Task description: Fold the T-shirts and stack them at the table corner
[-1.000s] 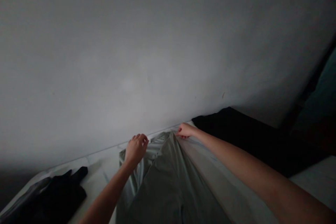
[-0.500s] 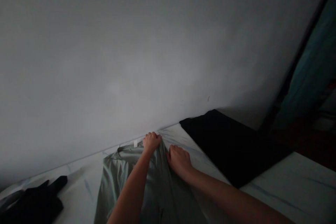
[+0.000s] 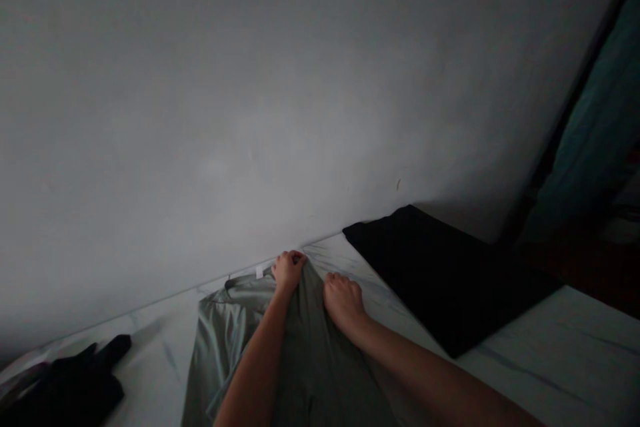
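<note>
I see left hand (image 3: 289, 271) pinching top corner of green cloth (image 3: 306, 340). Right hand (image 3: 344, 299) at four o'clock from it, fingers curled beside cloth; can't tell if pinching.

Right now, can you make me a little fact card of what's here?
Left hand: pinching the top edge of the grey-green garment
Right hand: curled at the garment's right edge; grip unclear
White tag: on the garment's top edge, left of the left hand
Left side: crumpled black cloth
Right side: flat black cloth
Underneath: white, grey-streaked surface
Behind: pale wall
Far right: teal cloth
</note>
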`<action>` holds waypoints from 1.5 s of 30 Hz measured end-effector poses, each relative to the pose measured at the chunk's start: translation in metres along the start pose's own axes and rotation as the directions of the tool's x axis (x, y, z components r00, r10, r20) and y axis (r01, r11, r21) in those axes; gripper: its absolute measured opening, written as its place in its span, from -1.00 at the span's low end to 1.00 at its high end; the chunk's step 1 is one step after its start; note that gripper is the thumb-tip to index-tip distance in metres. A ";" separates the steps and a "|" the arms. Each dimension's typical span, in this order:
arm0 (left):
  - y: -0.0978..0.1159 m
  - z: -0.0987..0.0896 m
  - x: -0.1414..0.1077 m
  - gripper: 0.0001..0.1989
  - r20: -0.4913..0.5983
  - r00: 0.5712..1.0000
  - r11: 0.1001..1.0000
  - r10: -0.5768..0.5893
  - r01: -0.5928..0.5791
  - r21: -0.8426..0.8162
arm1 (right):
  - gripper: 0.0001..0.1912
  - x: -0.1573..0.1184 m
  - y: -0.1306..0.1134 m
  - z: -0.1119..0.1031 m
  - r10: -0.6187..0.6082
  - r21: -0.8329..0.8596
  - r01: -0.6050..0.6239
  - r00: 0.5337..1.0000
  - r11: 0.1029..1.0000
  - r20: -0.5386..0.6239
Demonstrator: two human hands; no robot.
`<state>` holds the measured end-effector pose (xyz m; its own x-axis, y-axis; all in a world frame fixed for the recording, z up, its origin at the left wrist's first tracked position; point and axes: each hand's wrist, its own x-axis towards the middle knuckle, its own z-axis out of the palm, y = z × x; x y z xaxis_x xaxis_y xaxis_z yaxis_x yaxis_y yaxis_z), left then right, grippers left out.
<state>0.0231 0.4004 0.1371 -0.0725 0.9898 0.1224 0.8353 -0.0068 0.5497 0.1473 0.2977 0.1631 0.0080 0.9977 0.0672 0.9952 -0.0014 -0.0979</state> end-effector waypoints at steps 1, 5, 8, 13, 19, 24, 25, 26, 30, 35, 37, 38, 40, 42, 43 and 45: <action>0.000 0.001 0.000 -0.73 -0.001 1.000 1.000 0.007 -0.007 0.002 | -0.60 -0.001 -0.001 -0.001 -0.006 -0.011 0.006 1.000 1.000 -0.015; 0.000 0.001 -0.002 -0.74 0.003 1.000 1.000 0.025 -0.025 0.009 | -0.66 -0.011 -0.005 0.004 -0.212 0.042 0.218 0.970 0.975 -0.118; 0.000 0.001 -0.003 -0.74 0.013 1.000 1.000 0.025 -0.025 0.015 | -0.51 -0.023 -0.004 0.013 -0.432 0.184 0.434 0.900 0.882 -0.050; 0.003 -0.002 -0.001 -0.73 0.046 0.999 0.999 0.024 -0.026 0.028 | -0.32 -0.026 -0.001 0.016 -0.245 0.231 0.224 0.967 0.947 0.068; 0.012 -0.041 -0.028 -0.72 0.018 0.998 0.996 0.055 -0.056 0.062 | -0.38 -0.012 -0.005 0.019 -0.410 0.192 0.411 0.911 0.891 -0.047; -0.028 -0.093 -0.103 -0.79 0.048 0.991 0.955 0.128 -0.136 0.263 | -0.42 0.015 0.000 0.021 -0.397 0.133 0.387 0.916 0.912 0.054; -0.039 -0.099 -0.118 -0.78 0.082 0.991 0.943 0.102 -0.123 0.311 | -0.42 0.022 0.000 0.020 -0.350 0.124 0.343 0.936 0.931 0.040; -0.050 -0.104 -0.131 -0.78 0.109 0.992 0.932 0.065 -0.099 0.349 | -0.42 0.028 -0.002 0.020 -0.324 0.123 0.320 0.946 0.939 0.014; -0.073 -0.108 -0.157 -0.75 0.133 0.989 0.915 -0.062 0.003 0.403 | -0.45 0.042 -0.021 0.028 -0.357 0.179 0.364 0.931 0.914 -0.071; -0.065 -0.105 -0.158 -0.83 0.141 0.981 0.947 -0.132 0.082 0.311 | -0.40 0.042 -0.043 0.049 -0.358 0.221 0.362 0.932 0.906 -0.059; -0.061 -0.106 -0.158 -0.87 0.133 0.982 0.958 -0.135 0.095 0.270 | -0.36 0.041 -0.045 0.052 -0.347 0.221 0.347 0.937 0.911 -0.040; -0.061 -0.107 -0.158 -0.88 0.130 0.983 0.966 -0.130 0.096 0.240 | -0.35 0.042 -0.044 0.052 -0.345 0.228 0.343 0.938 0.911 -0.031; -0.065 -0.109 -0.159 -0.89 0.120 0.986 0.981 -0.117 0.095 0.170 | -0.35 0.046 -0.042 0.050 -0.344 0.252 0.336 0.939 0.908 -0.012; -0.071 -0.111 -0.160 -0.90 0.104 0.989 0.989 -0.106 0.094 0.115 | -0.35 0.052 -0.039 0.047 -0.343 0.265 0.325 0.939 0.908 0.021; -0.075 -0.111 -0.161 -0.91 0.100 0.989 0.990 -0.107 0.097 0.099 | -0.35 0.055 -0.037 0.045 -0.343 0.266 0.321 0.939 0.909 0.038; -0.082 -0.111 -0.162 -0.94 0.108 0.987 0.990 -0.122 0.113 0.087 | -0.36 0.059 -0.033 0.043 -0.335 0.259 0.306 0.940 0.916 0.071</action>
<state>-0.0940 0.2251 0.1645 -0.1147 0.9928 -0.0353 0.8658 0.1173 0.4865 0.1110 0.3599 0.1275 -0.3324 0.9428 0.0250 0.8887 0.3220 -0.3263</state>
